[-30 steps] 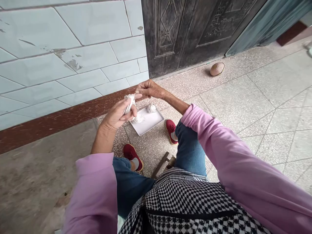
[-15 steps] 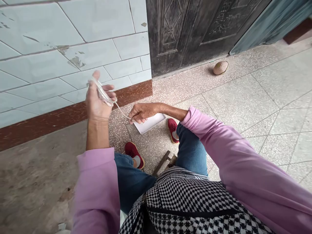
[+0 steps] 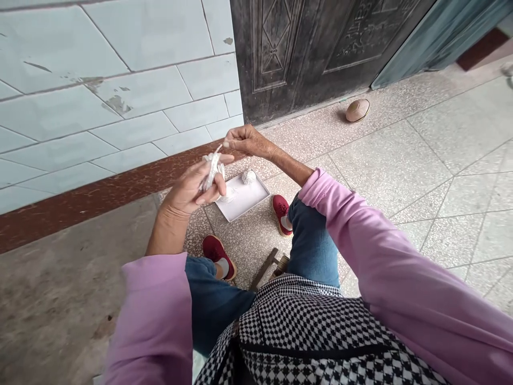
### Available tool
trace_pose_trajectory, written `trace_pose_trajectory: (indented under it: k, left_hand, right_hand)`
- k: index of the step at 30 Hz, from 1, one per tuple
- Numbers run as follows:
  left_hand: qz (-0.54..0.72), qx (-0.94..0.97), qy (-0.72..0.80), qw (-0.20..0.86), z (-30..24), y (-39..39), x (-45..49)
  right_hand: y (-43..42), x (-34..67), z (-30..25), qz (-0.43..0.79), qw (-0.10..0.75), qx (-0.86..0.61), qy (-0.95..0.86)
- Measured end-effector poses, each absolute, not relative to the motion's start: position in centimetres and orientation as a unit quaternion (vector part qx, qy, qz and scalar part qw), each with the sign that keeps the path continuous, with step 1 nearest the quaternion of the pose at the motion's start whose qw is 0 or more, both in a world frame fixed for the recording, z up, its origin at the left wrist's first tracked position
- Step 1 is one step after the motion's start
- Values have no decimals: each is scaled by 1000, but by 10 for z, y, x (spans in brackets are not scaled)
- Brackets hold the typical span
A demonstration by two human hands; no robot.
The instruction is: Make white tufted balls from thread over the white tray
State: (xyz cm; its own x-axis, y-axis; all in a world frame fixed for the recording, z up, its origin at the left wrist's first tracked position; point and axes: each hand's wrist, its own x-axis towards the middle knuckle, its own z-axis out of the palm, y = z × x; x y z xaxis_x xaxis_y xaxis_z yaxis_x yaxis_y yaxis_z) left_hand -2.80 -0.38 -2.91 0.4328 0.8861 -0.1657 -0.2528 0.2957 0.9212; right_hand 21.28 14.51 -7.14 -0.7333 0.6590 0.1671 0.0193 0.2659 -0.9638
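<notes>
Loops of white cord [image 3: 214, 170] are wound about the fingers of my left hand [image 3: 188, 187], in front of the tiled wall. The thumb stands up on one side and the other fingers curl round the coil. My right hand [image 3: 245, 140] is just above and to the right, its thumb and forefinger pinching a short strand that runs up from the coil. Below both hands a shallow white tray [image 3: 242, 207] lies on the floor. A white ball [image 3: 249, 177] sits at its far side, and my left hand partly hides a thin white tangle [image 3: 229, 195] inside.
My red shoes [image 3: 282, 214] flank the tray. A low wooden stool [image 3: 266, 270] shows between my legs. Ahead are the tiled wall [image 3: 132, 136] and a dark carved door [image 3: 304, 59]. A rounded tan object [image 3: 357, 110] lies on the floor by the door.
My left hand has turned and moved right, its fingers now curled around the cord. My right hand has risen from over the tray, shortening the strand between the hands and uncovering the white ball.
</notes>
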Motion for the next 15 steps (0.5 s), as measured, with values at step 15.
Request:
trace_pose_trajectory:
  k: [15]
  left_hand:
    - [535,413,474,564,-45,26,-63]
  right_hand:
    - [57,153,-58,632,140,-83,-757]
